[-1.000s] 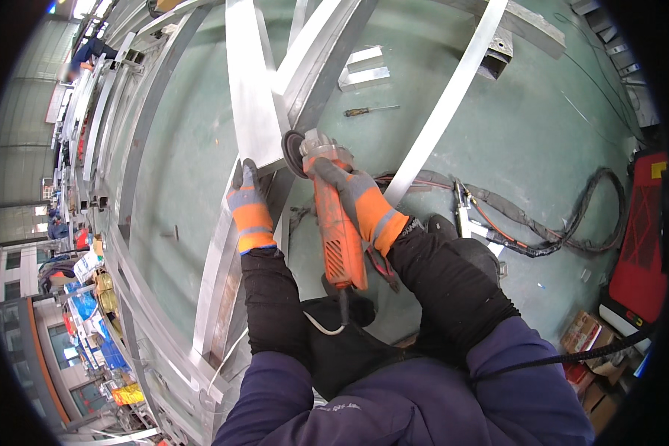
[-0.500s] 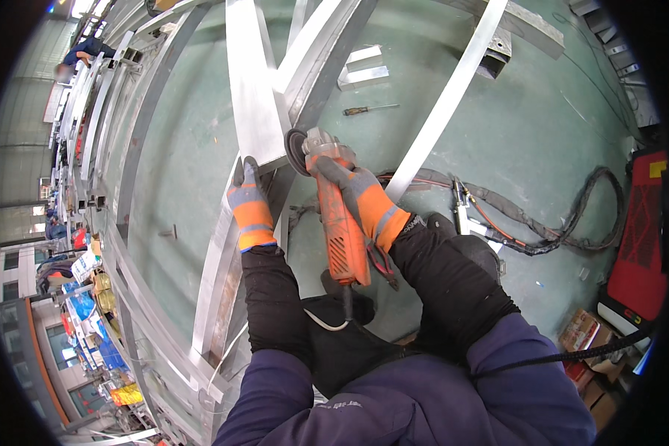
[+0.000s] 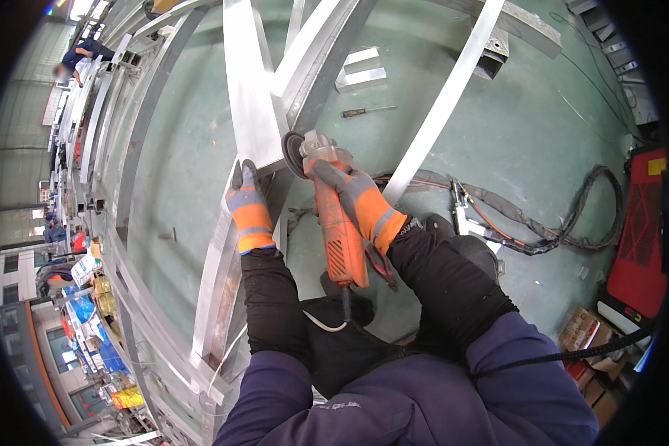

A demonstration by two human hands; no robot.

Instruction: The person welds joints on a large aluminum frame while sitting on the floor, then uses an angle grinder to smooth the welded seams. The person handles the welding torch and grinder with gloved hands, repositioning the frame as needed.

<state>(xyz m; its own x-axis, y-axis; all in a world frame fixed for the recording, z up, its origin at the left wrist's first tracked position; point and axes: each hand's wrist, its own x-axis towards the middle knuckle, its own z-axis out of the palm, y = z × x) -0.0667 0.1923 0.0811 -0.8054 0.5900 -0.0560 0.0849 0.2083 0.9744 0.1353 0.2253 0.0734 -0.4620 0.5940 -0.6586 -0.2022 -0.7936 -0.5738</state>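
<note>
My right hand (image 3: 357, 199), in an orange and grey work glove, is wrapped round an orange angle grinder (image 3: 337, 241). The grinder's dark round disc (image 3: 294, 154) is at the corner of a wide silver metal beam (image 3: 254, 104), touching it or very close. My left hand (image 3: 250, 214), gloved alike, is closed at the near end of that beam, with the thumb pointing up along its edge. Below the left hand, a second metal bar (image 3: 217, 286) of the frame slants toward me. The left fingertips are partly hidden.
A screwdriver (image 3: 355, 113) and short metal pieces (image 3: 361, 77) lie on the green floor. A thin silver bar (image 3: 446, 97) crosses on the right. Beyond it are a hose bundle (image 3: 528, 223) and a red machine (image 3: 639, 238). Another person (image 3: 82, 56) bends over metalwork at far left.
My hands, the grinder and the beam keep nearly the same places, with only a slight shift of the whole view. At far left, the other person's arm has moved a little.
</note>
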